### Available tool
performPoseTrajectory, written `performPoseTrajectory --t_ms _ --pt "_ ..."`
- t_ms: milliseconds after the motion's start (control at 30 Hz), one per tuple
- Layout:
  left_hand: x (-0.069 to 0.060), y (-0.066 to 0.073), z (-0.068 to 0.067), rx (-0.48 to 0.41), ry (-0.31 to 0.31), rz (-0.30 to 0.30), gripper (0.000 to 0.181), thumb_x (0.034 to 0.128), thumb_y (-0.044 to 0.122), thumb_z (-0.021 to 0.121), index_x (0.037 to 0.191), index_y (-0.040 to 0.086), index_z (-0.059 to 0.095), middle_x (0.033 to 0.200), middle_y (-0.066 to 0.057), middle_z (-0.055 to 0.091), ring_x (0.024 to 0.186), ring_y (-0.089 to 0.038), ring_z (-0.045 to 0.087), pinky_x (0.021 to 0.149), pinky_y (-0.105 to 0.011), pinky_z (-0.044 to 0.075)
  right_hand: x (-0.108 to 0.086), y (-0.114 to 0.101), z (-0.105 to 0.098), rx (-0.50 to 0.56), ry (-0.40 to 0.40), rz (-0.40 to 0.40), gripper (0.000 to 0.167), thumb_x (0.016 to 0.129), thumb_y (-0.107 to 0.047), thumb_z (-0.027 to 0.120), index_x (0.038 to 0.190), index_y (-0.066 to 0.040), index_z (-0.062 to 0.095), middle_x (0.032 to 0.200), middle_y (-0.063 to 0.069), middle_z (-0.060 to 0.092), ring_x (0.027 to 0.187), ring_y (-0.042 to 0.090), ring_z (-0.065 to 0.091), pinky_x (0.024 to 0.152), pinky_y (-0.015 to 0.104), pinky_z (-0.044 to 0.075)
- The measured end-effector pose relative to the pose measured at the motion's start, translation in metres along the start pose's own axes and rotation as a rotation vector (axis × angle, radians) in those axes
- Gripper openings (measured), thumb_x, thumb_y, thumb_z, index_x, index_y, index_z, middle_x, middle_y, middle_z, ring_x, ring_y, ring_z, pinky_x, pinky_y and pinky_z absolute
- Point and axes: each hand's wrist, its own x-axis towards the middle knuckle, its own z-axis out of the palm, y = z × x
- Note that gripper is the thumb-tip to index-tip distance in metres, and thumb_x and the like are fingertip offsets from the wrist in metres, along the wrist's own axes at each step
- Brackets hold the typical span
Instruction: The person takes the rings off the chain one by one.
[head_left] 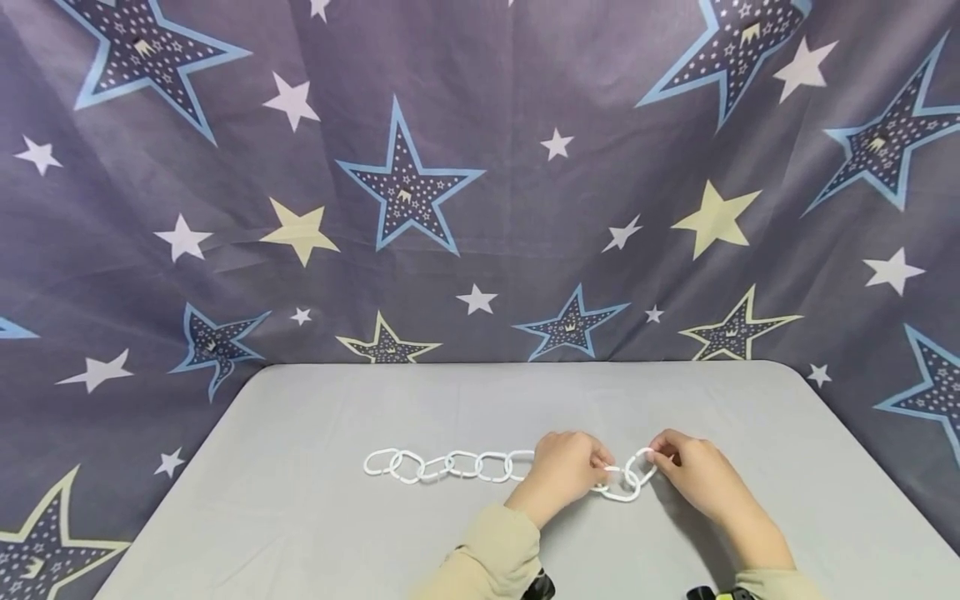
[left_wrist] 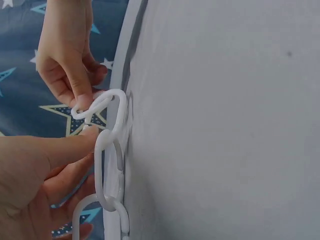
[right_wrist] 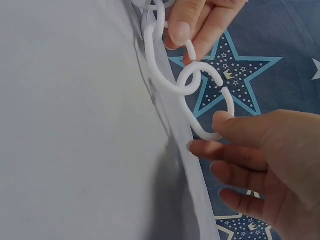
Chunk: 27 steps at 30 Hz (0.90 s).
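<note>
A chain of white oval links (head_left: 462, 464) lies across the table, its right end between the two hands. The left hand (head_left: 564, 468) pinches a link near that end. At the far right, the right hand (head_left: 697, 473) pinches the end link (head_left: 640, 468) between thumb and index finger. In the right wrist view, that end link (right_wrist: 188, 111) has a small gap in its side and hooks through the neighbouring link (right_wrist: 155, 67). The left wrist view has the left hand (left_wrist: 45, 175) beside the hanging links (left_wrist: 100, 170), the right hand (left_wrist: 67, 60) above.
The grey table (head_left: 300, 533) extends around the hands, with rounded back corners. Behind it hangs a dark curtain (head_left: 525, 250) with star prints. The rest of the chain stretches left of the left hand.
</note>
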Motion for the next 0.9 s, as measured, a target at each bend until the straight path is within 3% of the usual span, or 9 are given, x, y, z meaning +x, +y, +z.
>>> performPoseTrajectory --t_ms 233,433,633,900 --pt "-0.008 0.005 0.000 -0.034 0.155 -0.033 0.006 0.0778 0.037 0.083 0.079 0.034 0.078 0.066 0.027 0.063 0.064 0.006 0.049 0.070 -0.021 0.037 0.000 -0.003 -0.004 0.007 0.092 -0.065 0.011 0.086 -0.012 0.076 0.082 -0.016 0.066 0.063 -0.011 0.053 0.056 0.004 0.044 0.053 0.027 0.038" --pt "-0.013 0.005 0.001 -0.078 0.218 -0.069 0.006 0.0779 0.036 0.083 0.082 0.034 0.079 0.067 0.027 0.063 0.063 0.007 0.050 0.072 -0.021 0.038 0.000 -0.008 -0.006 0.055 0.136 -0.116 0.013 0.084 -0.010 0.078 0.080 -0.017 0.067 0.064 -0.011 0.059 0.057 0.000 0.047 0.054 0.027 0.041" --pt "-0.018 0.003 0.003 -0.116 0.300 -0.073 0.009 0.0738 0.034 0.086 0.079 0.032 0.079 0.068 0.025 0.067 0.062 0.007 0.053 0.070 -0.021 0.041 -0.001 -0.014 -0.006 0.057 0.205 -0.141 0.015 0.081 -0.008 0.080 0.080 -0.018 0.069 0.063 -0.016 0.054 0.056 -0.001 0.047 0.053 0.026 0.041" --pt "-0.019 -0.003 -0.002 -0.176 0.336 -0.097 0.006 0.0758 0.036 0.084 0.078 0.031 0.080 0.068 0.023 0.068 0.062 0.008 0.055 0.063 -0.018 0.040 0.001 -0.021 -0.005 0.021 0.284 -0.224 0.020 0.078 -0.008 0.083 0.079 -0.023 0.069 0.063 -0.018 0.050 0.056 -0.002 0.041 0.049 0.024 0.036"
